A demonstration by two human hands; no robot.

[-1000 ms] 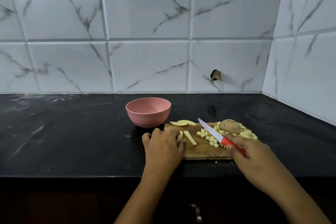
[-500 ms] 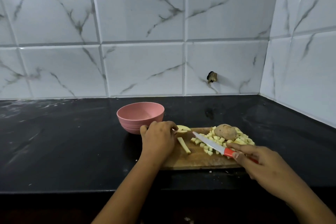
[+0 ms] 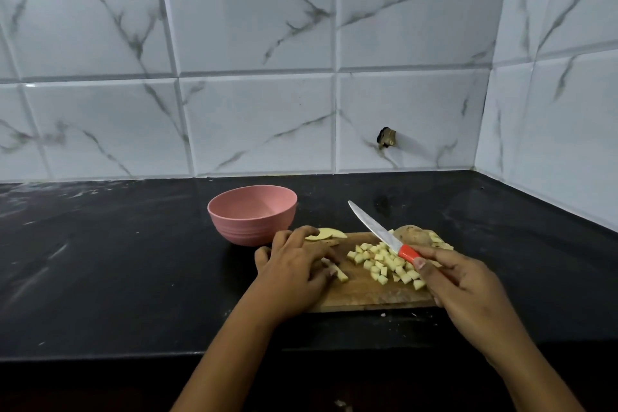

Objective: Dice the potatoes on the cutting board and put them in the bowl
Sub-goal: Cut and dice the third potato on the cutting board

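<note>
Heap of dice [image 3: 384,261] in the middle of the board [image 3: 368,296], touching a whole potato [image 3: 413,235] at the back right. Two slices [image 3: 326,233] at the back left corner, near the pink bowl [image 3: 252,214]. Down on the board, left hand [image 3: 294,273], fingers curled over a strip [image 3: 341,275], pinning it. Clamped on the red handle of a knife [image 3: 378,232], right hand [image 3: 468,291]; blade lifted, slanting back-left above the dice. Underneath, a black counter [image 3: 117,261].

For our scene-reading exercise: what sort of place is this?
Probably a home kitchen: a black countertop backed by marbled wall tiles, a wooden cutting board with diced potato, and a pink bowl.
</note>
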